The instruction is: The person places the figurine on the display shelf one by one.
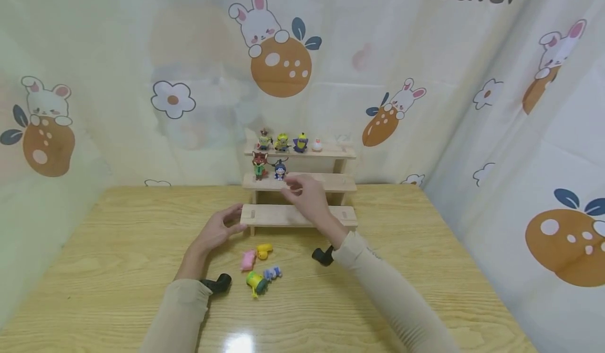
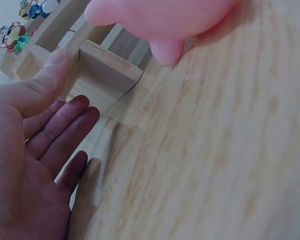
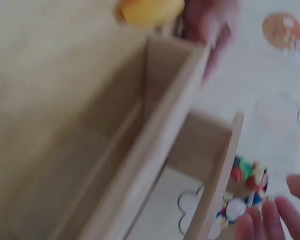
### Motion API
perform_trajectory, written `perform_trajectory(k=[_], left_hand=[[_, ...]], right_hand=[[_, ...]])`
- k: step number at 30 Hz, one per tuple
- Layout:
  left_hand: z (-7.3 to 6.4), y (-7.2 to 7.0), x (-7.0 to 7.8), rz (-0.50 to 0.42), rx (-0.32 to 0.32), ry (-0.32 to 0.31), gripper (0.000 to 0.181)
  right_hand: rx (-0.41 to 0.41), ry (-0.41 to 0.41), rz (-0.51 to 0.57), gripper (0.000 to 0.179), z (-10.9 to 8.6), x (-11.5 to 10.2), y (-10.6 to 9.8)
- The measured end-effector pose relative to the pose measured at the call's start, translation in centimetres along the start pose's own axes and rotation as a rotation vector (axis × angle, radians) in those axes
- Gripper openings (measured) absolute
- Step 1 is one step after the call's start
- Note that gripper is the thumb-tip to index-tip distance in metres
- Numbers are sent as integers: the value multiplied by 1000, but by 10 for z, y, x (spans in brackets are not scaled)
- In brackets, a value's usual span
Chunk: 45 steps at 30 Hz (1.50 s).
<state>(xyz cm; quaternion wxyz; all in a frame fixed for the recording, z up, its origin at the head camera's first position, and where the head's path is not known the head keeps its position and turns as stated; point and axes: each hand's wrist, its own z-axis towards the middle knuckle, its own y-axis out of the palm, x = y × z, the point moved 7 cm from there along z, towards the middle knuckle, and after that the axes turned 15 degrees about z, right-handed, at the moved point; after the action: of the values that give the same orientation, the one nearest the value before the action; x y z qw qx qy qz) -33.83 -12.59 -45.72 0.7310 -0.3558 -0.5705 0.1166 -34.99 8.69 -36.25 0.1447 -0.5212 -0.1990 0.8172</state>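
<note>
Hands apart, fingers loose, gripping nothing: right hand (image 1: 308,198) beside blue-and-white figurine (image 1: 280,170), middle tier of wooden stand (image 1: 274,215), centre frame; left hand (image 1: 217,230) at stand's left end. Placing looks nearly done; next likely calls for lifting pink toy (image 1: 248,260), lower centre.

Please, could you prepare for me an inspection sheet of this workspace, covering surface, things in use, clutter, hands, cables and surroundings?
Surface: wood-grain table, carrying a three-tier wooden stand.
Things in use: four small figures on the top tier; fox figure and blue figure on the middle tier; pink toy, yellow toy, green-and-yellow figure and grey-blue figure on the table.
Clutter: nothing seen.
Hands: left hand at the stand's left end, contact unclear; right hand close to the blue figure, nothing seen in its grasp.
Cables: nothing seen.
Surroundings: cloth printed with rabbits, fruit and flowers, behind the table and along its right side.
</note>
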Motion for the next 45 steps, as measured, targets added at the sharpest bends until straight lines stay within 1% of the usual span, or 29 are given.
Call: perform_trajectory(k=[2,6,9,11,13,15,19,23,28,33,38,40,43,45], left_hand=[[4,3,-8,0,0,-2,68],[12,10,-26,-3,10,3,70],[14,11,-31,-7,18,9,70],[14,11,-32,-2,22,14,71],[14,11,-33,-12,26,11,71],[13,12,-33,-8,26,12,70],[13,13,-35,-21,27,-4,68],[12,12,-36,-13,32,1,68],[12,12,-35,-20,25,2,69],[12,13,-35,-26,28,2,69],[12,12,-34,-20,36,12,69],[13,12,-34,-7,36,12,69],[14,12,-35,-4,38,1,69],[14,11,-34,-3,37,4,68]], right_hand=[[-111,-20,-40,27,-16,-1,11],[-392,-77,-142,27,-47,-3,43],[-554,-132,-255,30,-65,-2,64],[-621,-159,-320,32,-72,-2,74],[-662,-164,-382,33,-76,1,82],[-696,-156,-408,33,-80,4,88],[-721,-151,-446,34,-84,8,96],[-708,-156,-483,35,-85,7,99],[-701,-139,-522,34,-84,6,102],[-644,-109,-504,27,-82,7,100],[-569,-7,-421,34,-80,11,94],[-556,24,-407,34,-79,13,90],[-563,25,-413,29,-78,14,85],[-575,-4,-422,28,-78,14,81]])
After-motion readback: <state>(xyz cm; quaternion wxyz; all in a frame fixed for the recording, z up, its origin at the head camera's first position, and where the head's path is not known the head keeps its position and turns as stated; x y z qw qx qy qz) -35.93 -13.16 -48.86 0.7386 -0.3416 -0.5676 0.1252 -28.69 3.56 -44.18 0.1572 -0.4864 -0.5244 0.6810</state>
